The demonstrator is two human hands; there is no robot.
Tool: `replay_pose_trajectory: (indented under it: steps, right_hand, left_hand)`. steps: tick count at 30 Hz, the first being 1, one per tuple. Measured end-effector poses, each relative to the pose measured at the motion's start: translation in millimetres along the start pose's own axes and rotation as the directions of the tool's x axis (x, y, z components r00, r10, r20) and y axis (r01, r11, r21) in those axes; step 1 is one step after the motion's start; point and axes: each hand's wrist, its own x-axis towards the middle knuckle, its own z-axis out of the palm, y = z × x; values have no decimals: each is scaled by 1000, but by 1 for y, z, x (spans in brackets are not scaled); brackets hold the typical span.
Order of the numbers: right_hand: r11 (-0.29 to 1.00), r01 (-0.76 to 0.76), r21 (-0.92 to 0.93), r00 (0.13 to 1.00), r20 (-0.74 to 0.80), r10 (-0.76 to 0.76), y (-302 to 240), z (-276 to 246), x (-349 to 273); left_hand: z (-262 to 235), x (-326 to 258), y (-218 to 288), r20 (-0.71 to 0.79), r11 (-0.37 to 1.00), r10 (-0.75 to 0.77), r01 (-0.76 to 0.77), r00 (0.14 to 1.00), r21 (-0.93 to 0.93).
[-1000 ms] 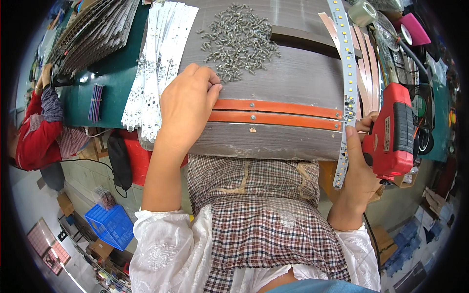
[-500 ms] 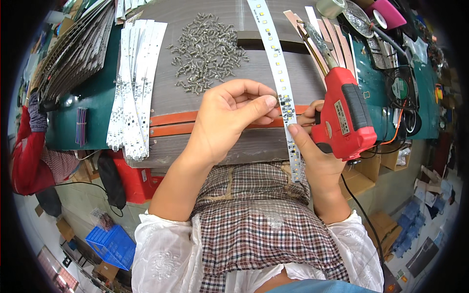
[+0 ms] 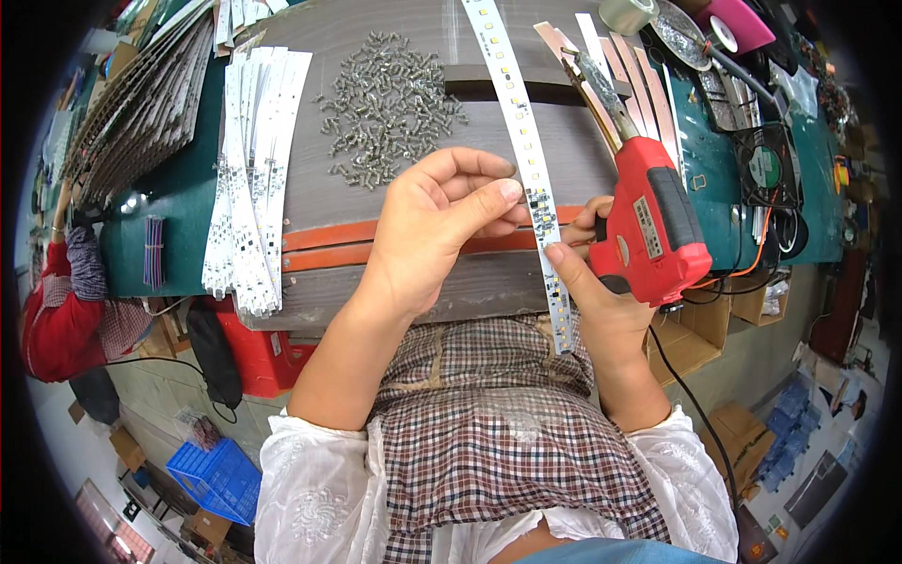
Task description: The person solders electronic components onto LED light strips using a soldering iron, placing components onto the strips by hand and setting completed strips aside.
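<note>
A long white LED strip board (image 3: pixel 519 108), dotted with small yellow LEDs and darker components, runs from the top edge down towards my lap. My right hand (image 3: pixel 609 305) presses its thumb on the board's lower part. The same hand also grips a red soldering gun (image 3: pixel 648 221) with a black handle pad, its metal tip pointing up and away. Close to the board's left edge, my left hand (image 3: pixel 446 207) is closed in a pinch of thumb and fingertips; what it holds, if anything, is hidden. Beyond it lies a heap of small grey metallic parts (image 3: pixel 385 108).
White LED boards (image 3: pixel 254 188) lie stacked at left, near tall grey sheets (image 3: pixel 150 103). Copper-coloured strips (image 3: pixel 639 85), a small black fan (image 3: pixel 766 164) and a tape roll (image 3: pixel 628 14) are at right. A co-worker's red sleeve (image 3: pixel 61 320) shows at far left. A black cord (image 3: pixel 691 395) hangs down.
The whole view has shifted slightly. The LED board's far end has swung a little left, with both hands and the soldering gun slightly further left too. Both hands keep their hold.
</note>
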Motion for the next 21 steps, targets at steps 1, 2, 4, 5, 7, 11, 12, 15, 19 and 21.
replay_pose_trajectory:
  steps: [1, 2, 4, 5, 7, 11, 12, 15, 19, 21]
  right_hand:
    - [1000, 1, -1, 1000, -1, -1, -1, 0, 0]
    - [1000, -4, 0, 1000, -1, 4, -1, -1, 0]
    - [1000, -9, 2, 1000, 0, 9, -1, -1, 0]
    - [1000, -14, 19, 1000, -8, 14, 1, -1, 0]
    - [999, -18, 35, 1000, -15, 18, 1, -1, 0]
    - [997, -34, 75, 999, -22, 35, 1, -1, 1]
    - [995, -43, 87, 999, -24, 45, 1, -1, 1]
    - [994, -34, 99, 999, -25, 37, 2, -2, 1]
    - [998, -33, 53, 999, -9, 34, 1, -2, 1]
    - [998, -42, 45, 999, -13, 43, 0, 0, 1]
  left_hand:
    - [0, 0, 0, -2, 1000, -5, 5, 1000, 13]
    - [0, 1, 0, -5, 1000, -10, 10, 1000, 26]
    - [0, 1, 1, 4, 999, -16, 16, 1000, 31]
    - [0, 1, 1, 11, 999, -23, 23, 1000, 37]
    - [-2, 2, 2, 21, 999, -33, 33, 999, 43]
    - [-5, 2, 2, 56, 997, -31, 27, 998, 69]
    - [-5, 3, 2, 57, 997, -32, 28, 998, 69]
    - [-6, 3, 2, 71, 997, -31, 26, 997, 71]
    - [-4, 3, 3, 56, 996, -25, 20, 998, 89]
    - [-4, 2, 2, 50, 996, -20, 15, 999, 90]
